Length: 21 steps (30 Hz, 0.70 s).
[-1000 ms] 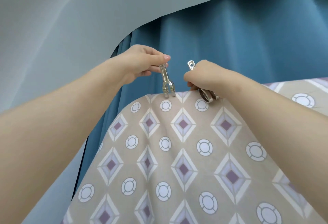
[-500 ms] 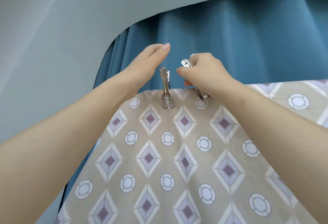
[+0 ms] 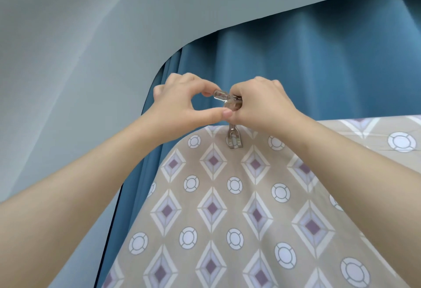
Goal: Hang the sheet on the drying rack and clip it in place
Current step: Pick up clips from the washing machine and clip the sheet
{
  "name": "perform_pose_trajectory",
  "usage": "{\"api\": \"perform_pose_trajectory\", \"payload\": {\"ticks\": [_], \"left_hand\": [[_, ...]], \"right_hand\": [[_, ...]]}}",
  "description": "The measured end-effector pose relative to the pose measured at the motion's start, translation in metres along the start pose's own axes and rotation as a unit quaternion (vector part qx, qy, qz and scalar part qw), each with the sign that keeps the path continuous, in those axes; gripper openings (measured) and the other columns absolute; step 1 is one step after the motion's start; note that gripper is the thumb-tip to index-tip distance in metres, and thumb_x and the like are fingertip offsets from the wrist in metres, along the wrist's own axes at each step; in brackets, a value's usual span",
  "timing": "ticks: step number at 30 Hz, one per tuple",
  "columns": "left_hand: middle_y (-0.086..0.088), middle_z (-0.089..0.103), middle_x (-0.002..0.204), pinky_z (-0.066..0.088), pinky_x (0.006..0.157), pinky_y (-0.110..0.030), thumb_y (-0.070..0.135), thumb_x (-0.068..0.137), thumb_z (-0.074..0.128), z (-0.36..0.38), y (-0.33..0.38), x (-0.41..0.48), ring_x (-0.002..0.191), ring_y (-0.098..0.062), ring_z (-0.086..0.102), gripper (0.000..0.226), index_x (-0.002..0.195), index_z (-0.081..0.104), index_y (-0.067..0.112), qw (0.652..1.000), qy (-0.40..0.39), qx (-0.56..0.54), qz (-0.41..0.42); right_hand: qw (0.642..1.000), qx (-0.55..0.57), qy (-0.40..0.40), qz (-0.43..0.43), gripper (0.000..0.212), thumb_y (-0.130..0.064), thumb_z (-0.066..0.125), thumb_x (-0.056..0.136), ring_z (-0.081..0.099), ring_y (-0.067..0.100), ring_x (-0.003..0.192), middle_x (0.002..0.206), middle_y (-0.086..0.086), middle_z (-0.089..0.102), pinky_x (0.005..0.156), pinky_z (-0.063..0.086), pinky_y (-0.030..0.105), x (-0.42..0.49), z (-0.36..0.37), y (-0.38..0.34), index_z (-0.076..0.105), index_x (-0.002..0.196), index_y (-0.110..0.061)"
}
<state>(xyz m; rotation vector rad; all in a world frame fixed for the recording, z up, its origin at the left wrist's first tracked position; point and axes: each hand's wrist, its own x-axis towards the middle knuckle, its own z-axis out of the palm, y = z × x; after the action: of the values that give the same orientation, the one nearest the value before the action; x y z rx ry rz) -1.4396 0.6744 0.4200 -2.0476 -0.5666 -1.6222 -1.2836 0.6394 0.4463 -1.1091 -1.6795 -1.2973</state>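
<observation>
Beige diamond-and-circle patterned sheet (image 3: 250, 196) is draping over the hidden rack. It is looking soft, light and probably slippery, so best taken at its top fold. Just above that fold, right hand (image 3: 262, 103) and left hand (image 3: 180, 103) are each closing their grip, pinching a loose silver metal clip (image 3: 224, 97). A fastened silver metal clip (image 3: 234, 138) is biting the fold.

Blue curtain (image 3: 319, 71) beside grey wall (image 3: 79, 48)
</observation>
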Motion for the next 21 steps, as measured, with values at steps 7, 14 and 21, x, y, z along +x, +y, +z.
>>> {"api": "perform_pose_trajectory", "payload": {"ticks": [7, 14, 21], "left_hand": [[0.017, 0.062, 0.087, 0.038, 0.082, -0.022, 0.040, 0.056, 0.065, -0.006, -0.001, -0.008, 0.095, -0.002, 0.056, 0.029, 0.082, 0.059, 0.030, 0.953, -0.053, -0.252, -0.162], [0.020, 0.068, 0.083, 0.037, 0.077, -0.018, 0.034, 0.067, 0.073, -0.024, -0.017, -0.026, 0.089, 0.006, 0.059, 0.018, 0.083, 0.065, 0.029, 0.932, -0.042, -0.293, -0.208], [0.008, 0.067, 0.108, 0.035, 0.097, -0.030, 0.039, 0.088, 0.057, -0.039, -0.059, -0.053, 0.107, -0.004, 0.057, 0.013, 0.095, 0.065, 0.031, 0.930, -0.040, -0.229, -0.286]], "right_hand": [[0.999, -0.003, 0.013, -0.031, 0.037, -0.025, 0.057, 0.081, 0.037, 0.023, 0.072, 0.057, -0.005, 0.037, 0.069, 0.025, 0.031, 0.004, 0.007, -0.018, 0.030, 0.056, -0.022], [0.999, 0.021, 0.000, -0.037, 0.015, -0.025, 0.058, 0.081, 0.040, 0.022, 0.078, 0.063, -0.008, 0.044, 0.068, 0.025, 0.029, 0.009, 0.018, -0.030, 0.047, 0.071, -0.022], [0.999, -0.009, -0.034, -0.025, 0.039, -0.044, 0.051, 0.086, 0.042, 0.022, 0.107, 0.112, -0.003, 0.059, 0.084, 0.027, 0.034, 0.013, 0.028, -0.041, 0.051, 0.120, -0.026]]}}
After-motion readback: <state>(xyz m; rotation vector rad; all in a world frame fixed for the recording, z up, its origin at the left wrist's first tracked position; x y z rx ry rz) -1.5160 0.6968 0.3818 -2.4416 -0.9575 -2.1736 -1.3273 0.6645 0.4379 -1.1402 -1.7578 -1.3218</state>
